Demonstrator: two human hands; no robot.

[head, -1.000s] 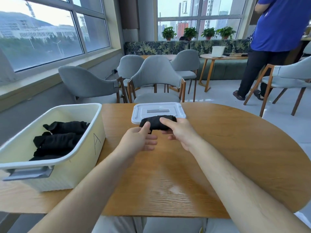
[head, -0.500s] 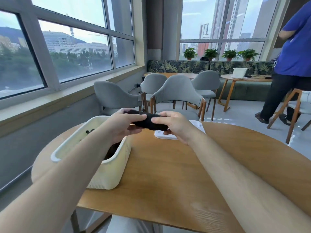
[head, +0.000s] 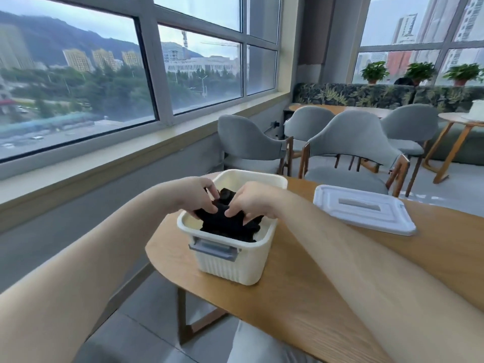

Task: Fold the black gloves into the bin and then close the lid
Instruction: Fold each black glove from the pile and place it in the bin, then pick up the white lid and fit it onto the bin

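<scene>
- My left hand (head: 195, 196) and right hand (head: 251, 201) reach into the open cream bin (head: 233, 263). The fingers of both are curled into the black gloves (head: 230, 224), pinching the top of the pile.
- The bin stands close to the wooden table's (head: 301, 297) rounded left edge, its grey handle (head: 213, 248) facing me. Bare wood lies between it and me.
- The white lid (head: 364, 208) lies flat to the bin's right, apart from it, near the table's far edge.
- The gloves form a dark, rumpled heap filling the bin nearly to its rim.

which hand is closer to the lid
Right. Both grip the black gloves in the bin; the right hand is on the side toward the lid, the left hand farther off.
</scene>
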